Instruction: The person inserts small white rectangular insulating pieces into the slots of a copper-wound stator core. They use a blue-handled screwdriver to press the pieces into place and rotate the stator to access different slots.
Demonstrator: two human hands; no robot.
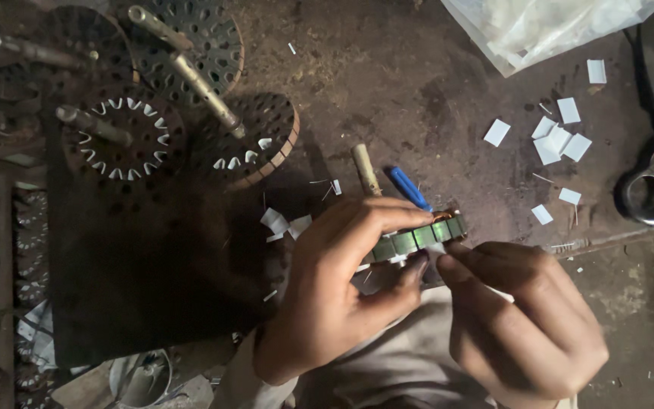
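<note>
Head view, looking down on a dark, stained workbench [387, 83]. Left hand [334, 291]: fingers curled closed around a round slotted motor core [418, 238], green-banded on its edge, held above the near edge of the bench at mid-width; thumb under it, forefinger along its top. Right hand [524, 318]: fingers drawn together, thumb and forefinger pinched at the core's near rim; whether a paper slip sits between them cannot be told. Just beyond the core, lying on the bench: a blue-handled tool [408, 187] and, beside it to the left, a pale wooden stick [365, 168]. Far left corner: several slotted cores on shafts [126, 132], some with white paper liners in their slots, standing close together. Right part of the bench: small white paper slips [558, 140], scattered loose; further slips [283, 223] lie just left of the left hand. Far right corner: a clear plastic bag [539, 26]. Right edge: a metal ring-shaped tool [649, 193], partly cut off by the frame.
</note>
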